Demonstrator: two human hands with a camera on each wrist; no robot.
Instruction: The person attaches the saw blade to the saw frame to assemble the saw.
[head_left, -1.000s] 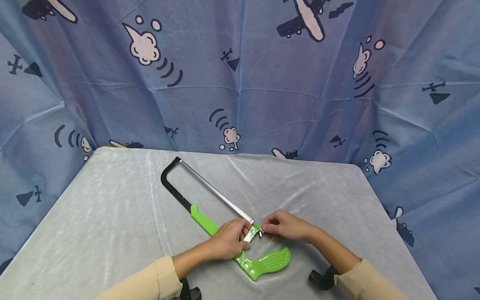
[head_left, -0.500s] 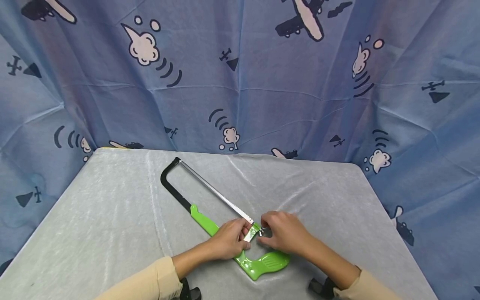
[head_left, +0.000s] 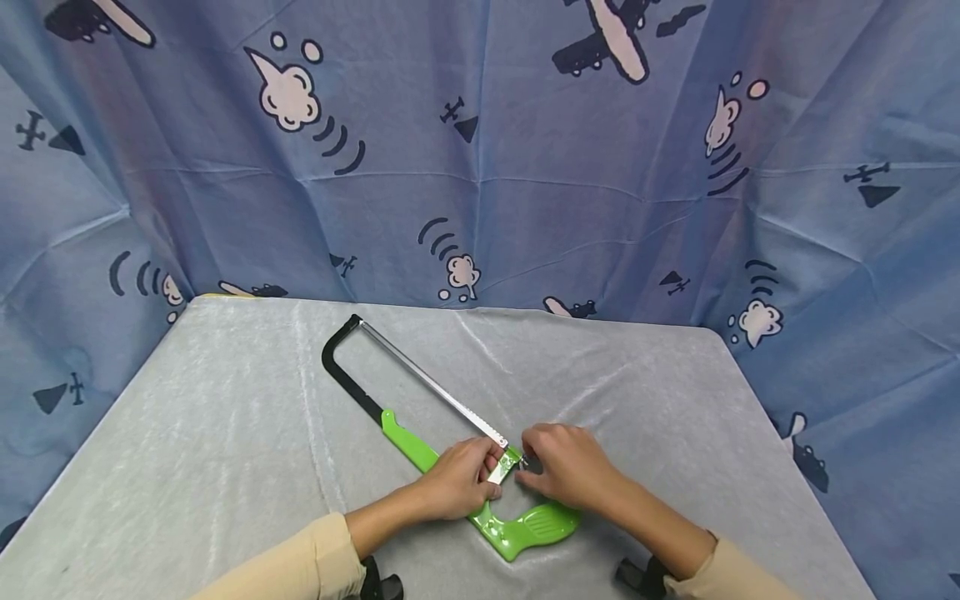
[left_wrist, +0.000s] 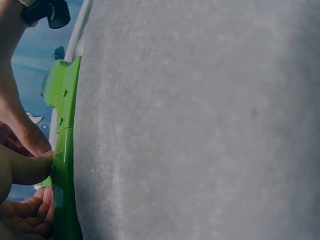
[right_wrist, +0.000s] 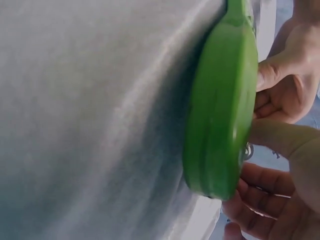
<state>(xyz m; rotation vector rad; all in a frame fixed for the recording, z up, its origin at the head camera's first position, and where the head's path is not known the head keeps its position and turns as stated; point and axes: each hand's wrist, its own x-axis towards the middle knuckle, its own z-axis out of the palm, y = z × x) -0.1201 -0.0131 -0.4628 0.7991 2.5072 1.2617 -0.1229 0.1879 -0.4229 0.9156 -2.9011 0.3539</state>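
A hacksaw (head_left: 525, 527) with a bright green handle lies flat on the grey cloth, its black front frame pointing to the far left. The silver blade (head_left: 431, 382) runs along its far side. My left hand (head_left: 459, 479) holds the green frame close to the blade's handle-side end, thumb on the near side. At that end is a small metal wing nut (head_left: 522, 462), which my right hand (head_left: 573, 468) pinches between thumb and fingers. In the right wrist view the green grip (right_wrist: 220, 115) stands before my fingers, and only a bit of metal shows behind it.
Grey plush cloth (head_left: 225, 433) covers the table. A blue curtain (head_left: 480, 208) printed with planes hangs behind its far edge. Black wrist-camera mounts (head_left: 645, 575) sit at both cuffs, low over the cloth.
My right hand has turned and come nearer, its fingers now folding over the wing nut from the right and covering more of it. The left hand and the hacksaw stay put.
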